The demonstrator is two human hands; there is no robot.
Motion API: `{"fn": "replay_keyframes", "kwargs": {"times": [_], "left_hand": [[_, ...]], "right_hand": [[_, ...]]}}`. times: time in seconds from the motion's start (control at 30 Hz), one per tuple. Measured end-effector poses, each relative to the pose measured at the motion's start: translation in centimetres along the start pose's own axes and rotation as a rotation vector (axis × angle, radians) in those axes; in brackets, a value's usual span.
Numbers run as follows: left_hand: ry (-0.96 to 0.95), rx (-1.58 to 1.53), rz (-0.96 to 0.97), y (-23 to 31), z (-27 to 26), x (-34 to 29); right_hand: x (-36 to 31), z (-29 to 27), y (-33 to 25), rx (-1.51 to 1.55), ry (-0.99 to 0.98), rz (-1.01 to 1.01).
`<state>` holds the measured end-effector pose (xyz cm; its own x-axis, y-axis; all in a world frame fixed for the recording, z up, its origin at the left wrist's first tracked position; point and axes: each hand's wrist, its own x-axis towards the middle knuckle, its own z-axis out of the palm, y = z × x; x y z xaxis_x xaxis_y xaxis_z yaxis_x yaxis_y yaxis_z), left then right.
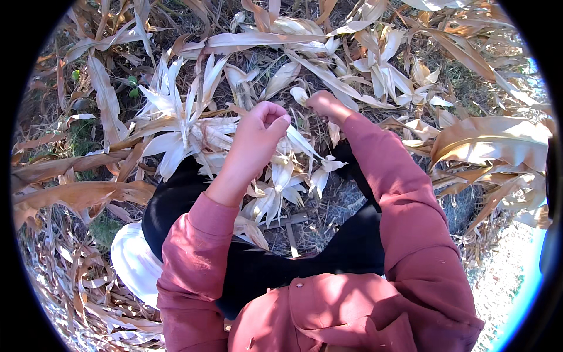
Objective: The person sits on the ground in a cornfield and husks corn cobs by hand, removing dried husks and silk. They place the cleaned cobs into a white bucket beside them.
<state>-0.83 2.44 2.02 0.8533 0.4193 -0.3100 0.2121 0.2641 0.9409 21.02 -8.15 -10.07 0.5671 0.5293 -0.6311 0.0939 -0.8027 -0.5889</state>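
Observation:
My left hand is raised over the husks in the middle, its fingers curled in toward the thumb. What it holds, if anything, is hidden. To its right and a bit farther off, my right hand is closed, with a pale piece of corn husk showing at its fingertips. Another small strip of husk hangs just below that hand. Opened, whitish corn husks fan out left of my left hand. More peeled husks lie beneath my hands, between my legs.
Dry corn stalks and leaves cover the ground at the left. A broad tan leaf arches up at the right. Further pale husks lie beyond my right hand. Something white and rounded sits beside my left leg.

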Motion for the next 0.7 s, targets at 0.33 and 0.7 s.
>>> {"fn": "replay_keyframes", "kwargs": {"times": [0.33,0.7], "left_hand": [[0.130,0.844,0.545,0.1,1.8,-0.4],[0.101,-0.143,-0.050,0.4,1.9,1.6]], "right_hand": [[-16.2,-5.2,-5.8,0.510,-0.311,-0.201],[-14.9,-3.8,-6.5,0.502,-0.055,-0.372]]}}
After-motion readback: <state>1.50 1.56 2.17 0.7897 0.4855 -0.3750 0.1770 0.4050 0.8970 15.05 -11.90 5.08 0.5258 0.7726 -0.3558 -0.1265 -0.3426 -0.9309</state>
